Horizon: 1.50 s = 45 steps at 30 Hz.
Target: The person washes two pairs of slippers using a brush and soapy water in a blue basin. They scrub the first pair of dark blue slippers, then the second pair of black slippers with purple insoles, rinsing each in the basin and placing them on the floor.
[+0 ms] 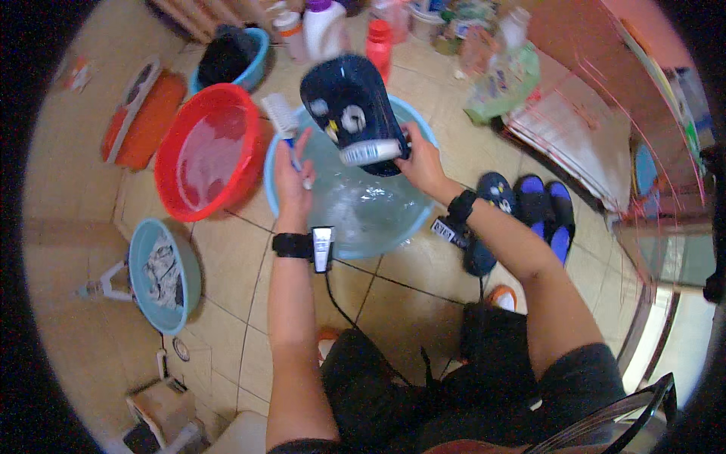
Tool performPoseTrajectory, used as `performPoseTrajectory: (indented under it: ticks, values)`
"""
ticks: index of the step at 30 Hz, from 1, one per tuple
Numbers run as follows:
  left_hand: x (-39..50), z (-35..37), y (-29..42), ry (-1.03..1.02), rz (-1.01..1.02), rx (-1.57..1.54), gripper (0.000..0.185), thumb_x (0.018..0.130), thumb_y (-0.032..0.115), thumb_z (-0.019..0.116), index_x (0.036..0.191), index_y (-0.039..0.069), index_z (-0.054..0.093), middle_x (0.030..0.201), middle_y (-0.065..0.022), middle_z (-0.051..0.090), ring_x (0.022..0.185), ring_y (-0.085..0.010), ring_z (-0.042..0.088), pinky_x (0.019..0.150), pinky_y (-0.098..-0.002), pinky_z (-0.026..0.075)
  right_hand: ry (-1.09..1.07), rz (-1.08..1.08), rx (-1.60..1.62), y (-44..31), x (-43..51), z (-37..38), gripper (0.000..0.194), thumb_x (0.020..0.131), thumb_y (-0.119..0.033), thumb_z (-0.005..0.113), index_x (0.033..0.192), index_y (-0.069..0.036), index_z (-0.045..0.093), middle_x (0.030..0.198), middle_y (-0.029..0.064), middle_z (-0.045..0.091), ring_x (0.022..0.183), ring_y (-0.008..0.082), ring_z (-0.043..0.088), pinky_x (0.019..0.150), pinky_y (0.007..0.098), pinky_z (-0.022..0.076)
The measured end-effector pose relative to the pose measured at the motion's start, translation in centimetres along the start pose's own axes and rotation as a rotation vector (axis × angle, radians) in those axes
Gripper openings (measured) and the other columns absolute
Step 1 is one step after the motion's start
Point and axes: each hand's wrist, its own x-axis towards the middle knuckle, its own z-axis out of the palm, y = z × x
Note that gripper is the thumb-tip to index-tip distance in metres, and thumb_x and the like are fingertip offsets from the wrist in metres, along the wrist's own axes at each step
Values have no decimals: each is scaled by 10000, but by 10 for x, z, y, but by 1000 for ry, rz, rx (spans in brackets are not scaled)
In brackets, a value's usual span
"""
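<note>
My left hand [295,176] holds a scrubbing brush [293,153] by its blue-and-white handle, bristle end up, with some fingers extended. In my right hand [422,162] is a dark navy clog [368,108], gripped near its heel strap. The clog bears white and yellow charms, and its heel strap is white with writing. Both hands are above a light blue basin [363,227] of cloudy water. The matching dark clog [482,252] lies on the floor beside my right forearm.
Left of the basin stand a red basin [249,170] with liquid, and blue basins holding pale cloth [164,272] and dark cloth [224,57]. Black-and-purple slides [536,198] lie at right. Behind are a red bottle [379,51] and a white detergent bottle [323,28]. A cable [340,306] hangs from my left wrist.
</note>
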Motion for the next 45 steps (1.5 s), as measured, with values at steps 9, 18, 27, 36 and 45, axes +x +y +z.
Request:
performPoseTrajectory:
  ticks: [9,18,27,36,45]
  values:
    - [-1,-18,-8,128,-15,314,384,966,359,326,1249,119,422,1152,-54,595,468,-41,279,418,-182,262,-193,720,257,69,-36,-155,653,703,-85,703,1268,-74,376,846,104,611,605,172,593,480,292,485]
    - [1,-25,-21,202,-83,488,356,955,351,358,1188,101,461,1055,-30,634,484,-43,300,430,-190,269,-222,956,372,132,-89,-104,354,767,-174,682,1021,34,550,792,70,595,593,153,575,433,264,490]
    - [4,-28,-37,175,-112,559,359,944,371,397,1144,96,513,1038,-22,634,480,-41,299,444,-193,272,215,701,-189,156,-167,-121,387,758,-380,662,782,4,618,655,90,605,598,169,597,553,276,467]
    - [7,-35,-40,215,-148,555,328,940,343,412,1097,83,533,979,-44,636,490,-46,309,434,-198,270,-142,1178,-147,163,-235,-105,564,701,-483,701,815,56,586,690,134,619,535,230,617,446,341,518]
    - [-1,-43,-35,156,-195,612,354,922,362,444,1119,84,544,939,-35,635,489,-42,304,444,-210,276,-83,1145,376,161,-243,-107,395,820,-375,593,982,-16,570,764,33,593,601,131,515,520,276,416]
